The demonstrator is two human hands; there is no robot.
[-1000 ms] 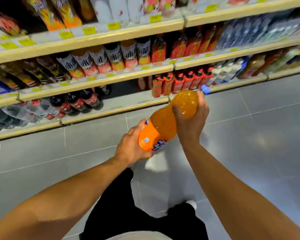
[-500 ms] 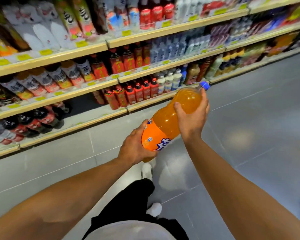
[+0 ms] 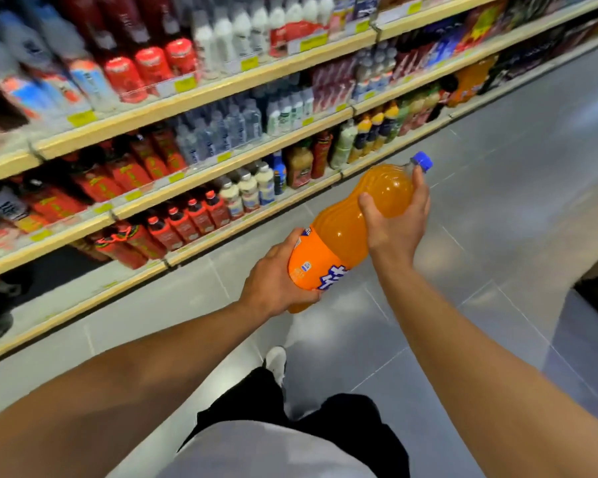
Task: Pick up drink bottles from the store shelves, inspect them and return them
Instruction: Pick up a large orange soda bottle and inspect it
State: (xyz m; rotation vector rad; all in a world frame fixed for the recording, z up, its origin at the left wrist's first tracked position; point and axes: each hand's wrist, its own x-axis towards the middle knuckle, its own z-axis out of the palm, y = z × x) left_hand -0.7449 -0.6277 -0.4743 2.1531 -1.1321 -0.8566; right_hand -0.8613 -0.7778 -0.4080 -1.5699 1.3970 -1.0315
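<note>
Orange plastic soda bottle with a blue cap (image 3: 346, 232) is held tilted above the grey floor, its base gripped by the left hand (image 3: 277, 281), its neck clasped by the right hand (image 3: 394, 222).

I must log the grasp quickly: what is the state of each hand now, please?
Left hand: closed, holding the lower end of the orange soda bottle.
Right hand: closed, gripping the same bottle's upper bulge, below the blue cap.

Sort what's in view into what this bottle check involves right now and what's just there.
In the job: orange soda bottle, blue cap, left hand gripping its base, right hand gripping its upper body.

Just there: shelved red-label bottles, white bottles, grey tiled floor.
</note>
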